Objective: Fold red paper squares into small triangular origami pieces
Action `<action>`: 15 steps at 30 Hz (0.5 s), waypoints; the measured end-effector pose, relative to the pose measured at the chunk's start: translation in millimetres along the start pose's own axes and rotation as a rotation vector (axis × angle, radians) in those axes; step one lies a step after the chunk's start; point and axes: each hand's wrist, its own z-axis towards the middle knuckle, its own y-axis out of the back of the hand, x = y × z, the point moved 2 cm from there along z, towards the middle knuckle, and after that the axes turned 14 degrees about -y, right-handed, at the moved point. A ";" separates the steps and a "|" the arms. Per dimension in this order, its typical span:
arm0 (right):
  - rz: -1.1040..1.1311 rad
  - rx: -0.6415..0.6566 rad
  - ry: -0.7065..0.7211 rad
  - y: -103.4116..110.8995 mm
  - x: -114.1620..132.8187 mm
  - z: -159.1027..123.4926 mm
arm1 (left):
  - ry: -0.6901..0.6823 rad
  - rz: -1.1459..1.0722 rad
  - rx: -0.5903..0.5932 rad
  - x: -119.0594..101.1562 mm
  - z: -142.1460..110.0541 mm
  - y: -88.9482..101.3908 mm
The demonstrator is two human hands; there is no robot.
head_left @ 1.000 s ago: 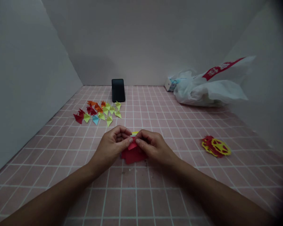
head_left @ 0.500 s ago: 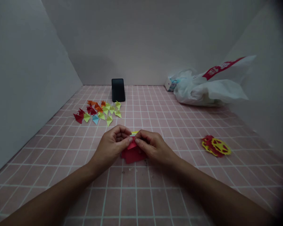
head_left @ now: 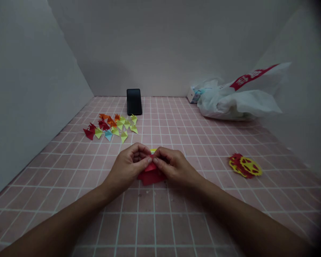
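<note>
A small piece of red folded paper (head_left: pixel 150 167) is pinched between my two hands. My left hand (head_left: pixel 130 162) grips its left side with thumb and forefinger, the other fingers curled. On the right side, my right hand (head_left: pixel 173 165) holds it between thumb and fingertips. Both thumbs nearly meet on the paper, and the fingers hide part of it. Beneath lie red paper sheets (head_left: pixel 152 179), with a yellow edge (head_left: pixel 153 150) showing just behind the fingertips.
Several folded paper cranes (head_left: pixel 115 131) in red, orange, yellow and blue lie at the left. A black phone (head_left: pixel 134 102) leans at the back. A white plastic bag (head_left: pixel 230 105) and a small box (head_left: pixel 193 95) stand back right. Red and yellow cut-outs (head_left: pixel 245 166) lie at the right.
The hands stay almost in place, pinching the red paper. The left fingertips have shifted slightly to the right, toward the right hand. Everything else looks the same.
</note>
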 end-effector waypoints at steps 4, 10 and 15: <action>0.099 0.030 -0.058 0.4 0.2 0.7 | -0.015 -0.047 0.030 0.6 0.5 0.4; 0.303 0.090 -0.157 -2.0 -3.5 3.8 | 0.004 -0.056 0.014 2.1 2.2 1.4; 0.282 0.092 -0.107 -2.2 -2.5 3.7 | 0.015 -0.013 -0.010 0.4 1.5 1.8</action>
